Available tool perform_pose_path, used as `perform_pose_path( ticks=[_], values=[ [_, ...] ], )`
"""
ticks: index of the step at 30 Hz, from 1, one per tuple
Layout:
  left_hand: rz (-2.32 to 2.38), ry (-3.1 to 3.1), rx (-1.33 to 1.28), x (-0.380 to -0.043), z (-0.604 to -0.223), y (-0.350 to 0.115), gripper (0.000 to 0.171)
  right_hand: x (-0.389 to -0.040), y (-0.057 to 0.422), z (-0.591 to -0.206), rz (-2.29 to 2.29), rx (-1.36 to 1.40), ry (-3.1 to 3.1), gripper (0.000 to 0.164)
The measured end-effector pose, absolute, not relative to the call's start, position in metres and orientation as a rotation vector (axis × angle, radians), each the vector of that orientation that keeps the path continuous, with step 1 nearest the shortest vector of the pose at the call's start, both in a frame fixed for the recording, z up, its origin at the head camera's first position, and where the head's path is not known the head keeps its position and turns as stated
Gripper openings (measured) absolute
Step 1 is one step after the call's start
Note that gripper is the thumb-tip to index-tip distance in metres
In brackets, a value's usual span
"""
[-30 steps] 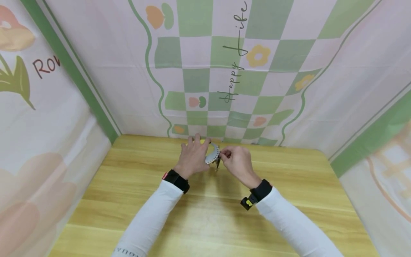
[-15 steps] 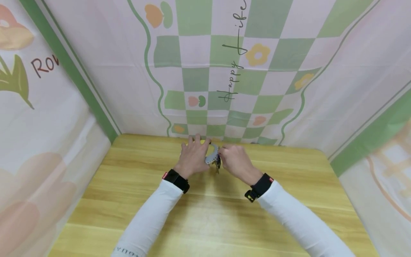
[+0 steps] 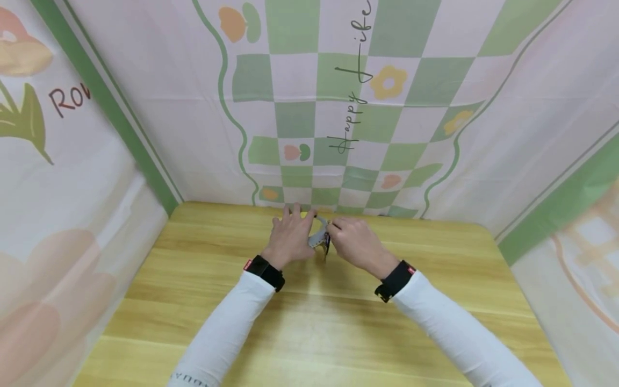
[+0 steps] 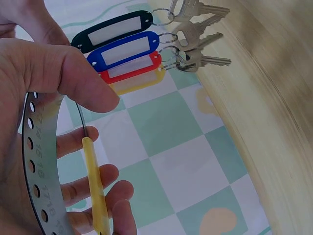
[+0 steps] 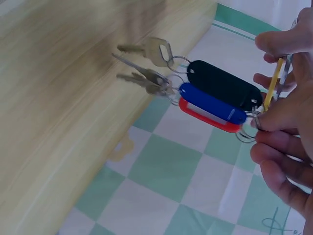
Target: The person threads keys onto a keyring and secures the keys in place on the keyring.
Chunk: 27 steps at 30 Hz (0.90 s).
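Note:
My left hand (image 3: 290, 236) grips a curved grey key-holder plate (image 4: 45, 176) with numbered holes along its edge. The thumb crosses its face, and a thin yellow rod (image 4: 98, 196) runs over the fingers. My right hand (image 3: 355, 242) pinches small split rings (image 5: 254, 120) at the plate's edge. From there hang a black tag (image 4: 115, 30), a blue tag (image 4: 123, 51), a red tag (image 4: 155, 59) and a yellow tag (image 4: 146, 81). Silvery keys (image 4: 190, 34) dangle from the tags' far ends. The fingertips partly hide the rings' joint with the plate.
Both hands work above the far part of a wooden table (image 3: 309, 333). Close behind its back edge hangs a checked cloth (image 3: 338, 123), with more patterned cloth (image 3: 87, 231) on the left side.
My right hand has turned at the wrist and moved in closer to the plate's edge, its fingertips now over the rings. The hanging tags have swung slightly. My left hand stays put.

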State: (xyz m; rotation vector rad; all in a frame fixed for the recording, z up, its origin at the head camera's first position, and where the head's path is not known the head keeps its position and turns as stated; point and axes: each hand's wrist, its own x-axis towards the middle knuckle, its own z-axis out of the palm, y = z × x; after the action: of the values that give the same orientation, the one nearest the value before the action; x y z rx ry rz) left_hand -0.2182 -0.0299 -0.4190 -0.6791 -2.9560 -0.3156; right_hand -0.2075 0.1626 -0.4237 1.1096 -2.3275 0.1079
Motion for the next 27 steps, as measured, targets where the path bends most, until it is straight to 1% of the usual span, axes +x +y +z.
perform_pose_path(
  ticks=[3, 9, 13, 18, 27],
  values=[
    [-0.335, -2.945, -0.672, -0.219, -0.419, -0.030, 0.087, -0.207, 0.164, -0.426, 0.302, 0.981, -2.406, 0.007],
    [-0.373, -2.937, -0.655, -0.219, -0.418, -0.030, 0.086, -0.205, 0.162, -0.425, 0.854, 0.632, -2.608, 0.004],
    [-0.386, -2.936, -0.636, -0.219, -0.418, -0.030, 0.087, -0.202, 0.160, -0.425, 1.050, 0.488, -2.633, 0.004],
    [-0.378, -2.936, -0.614, -0.219, -0.419, -0.028, 0.086, -0.199, 0.157, -0.425, 1.006, 0.433, -2.584, 0.004],
    [-0.375, -2.914, -0.630, -0.220, -0.421, -0.027, 0.087, -0.197, 0.150, -0.426, 0.756, 0.543, -2.517, 0.006]
  ],
)
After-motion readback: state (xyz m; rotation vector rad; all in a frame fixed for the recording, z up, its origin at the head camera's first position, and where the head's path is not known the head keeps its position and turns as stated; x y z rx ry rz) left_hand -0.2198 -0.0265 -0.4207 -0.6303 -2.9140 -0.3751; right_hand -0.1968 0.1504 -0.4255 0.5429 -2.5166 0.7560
